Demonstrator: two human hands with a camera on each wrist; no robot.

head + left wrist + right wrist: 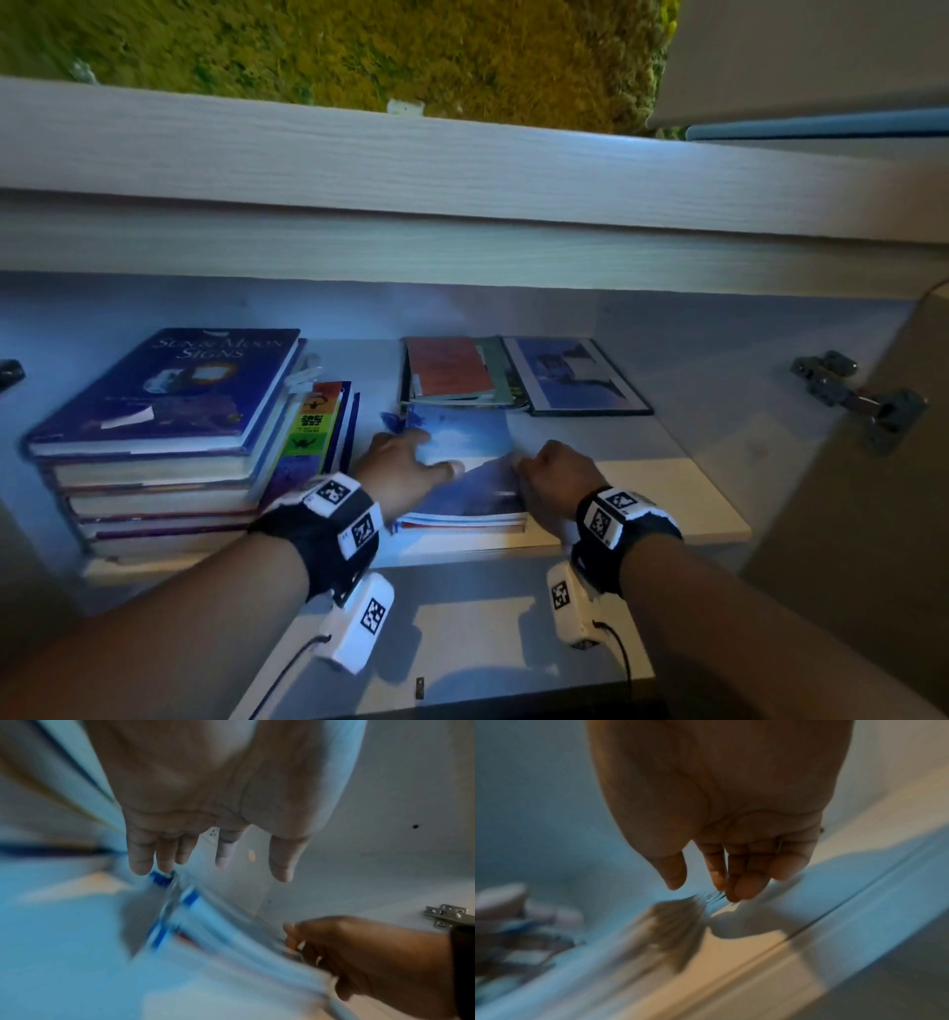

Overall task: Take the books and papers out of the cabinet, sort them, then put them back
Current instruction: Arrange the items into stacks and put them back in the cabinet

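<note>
On the cabinet shelf [683,493], near its front edge, lies a thin stack of books topped by a blue sky cover [464,452]. My left hand [421,452] rests on the stack's left side, fingers straight and thumb on the cover. The left wrist view shows the left hand [205,868] spread over the blurred stack [205,923]. My right hand [529,465] is curled at the stack's right edge and grips it. In the right wrist view the right hand [700,888] has bent fingers at the page edges.
A tall pile of hardbacks [154,411] fills the shelf's left, with thin bright booklets [313,426] leaning on it. Behind the blue stack lie an orange-covered pile [447,367] and a dark-bordered picture book [575,375]. A metal hinge [862,401] and the open door [883,488] stand on the right.
</note>
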